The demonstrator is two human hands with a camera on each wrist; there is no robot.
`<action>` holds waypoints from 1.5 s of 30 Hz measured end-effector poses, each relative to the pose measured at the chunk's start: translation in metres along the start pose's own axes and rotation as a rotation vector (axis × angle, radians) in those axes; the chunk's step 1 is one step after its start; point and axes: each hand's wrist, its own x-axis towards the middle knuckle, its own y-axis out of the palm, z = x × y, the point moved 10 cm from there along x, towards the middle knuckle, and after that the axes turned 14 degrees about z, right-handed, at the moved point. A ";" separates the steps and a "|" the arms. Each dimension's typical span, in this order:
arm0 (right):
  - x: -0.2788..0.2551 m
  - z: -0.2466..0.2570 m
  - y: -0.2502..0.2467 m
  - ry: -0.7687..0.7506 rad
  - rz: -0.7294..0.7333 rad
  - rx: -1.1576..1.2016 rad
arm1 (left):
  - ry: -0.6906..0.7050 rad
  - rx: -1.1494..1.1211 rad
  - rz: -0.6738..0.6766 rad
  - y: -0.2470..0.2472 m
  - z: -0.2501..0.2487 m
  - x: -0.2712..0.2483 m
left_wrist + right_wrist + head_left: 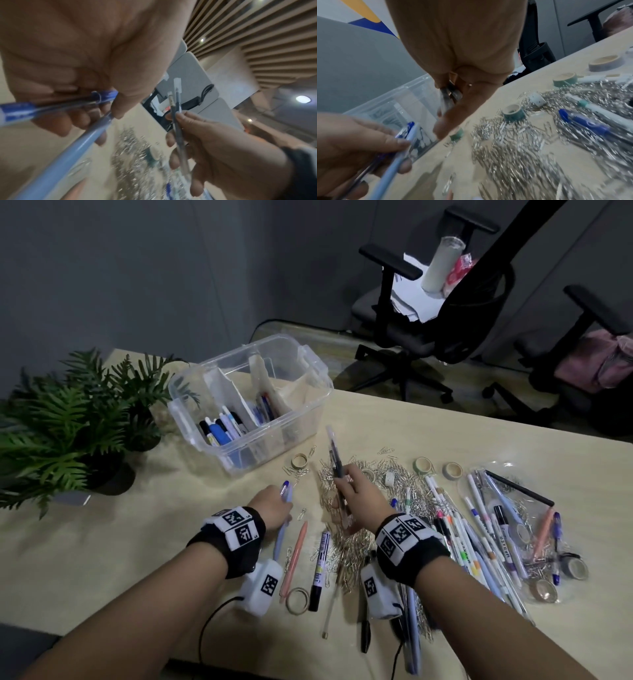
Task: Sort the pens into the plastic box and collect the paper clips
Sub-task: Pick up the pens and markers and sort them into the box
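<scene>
The left hand (270, 505) gripped a light-blue pen (56, 159) and a blue-capped pen (20, 111). The right hand (356, 494) clutched two clear-capped black pens (334, 453) above the paper clips (346, 546), near the plastic box (311, 409).

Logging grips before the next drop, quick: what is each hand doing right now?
Left hand: closed around blue pens.
Right hand: closed around clear-barrelled pens, held upright above the paper clips.

clear glossy plastic box (310, 392), shiny metal paper clips (352, 546), matt wood-look table (102, 542)
</scene>
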 end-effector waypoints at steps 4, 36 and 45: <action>-0.002 0.027 -0.011 -0.103 0.013 0.049 | 0.181 -0.203 0.034 -0.019 -0.041 -0.019; 0.120 0.165 -0.020 -0.091 -0.314 -0.436 | 0.451 -0.885 -0.385 -0.221 -0.049 -0.029; 0.121 0.164 -0.029 -0.223 -0.408 -0.359 | 0.367 -0.782 -0.399 -0.231 -0.052 -0.002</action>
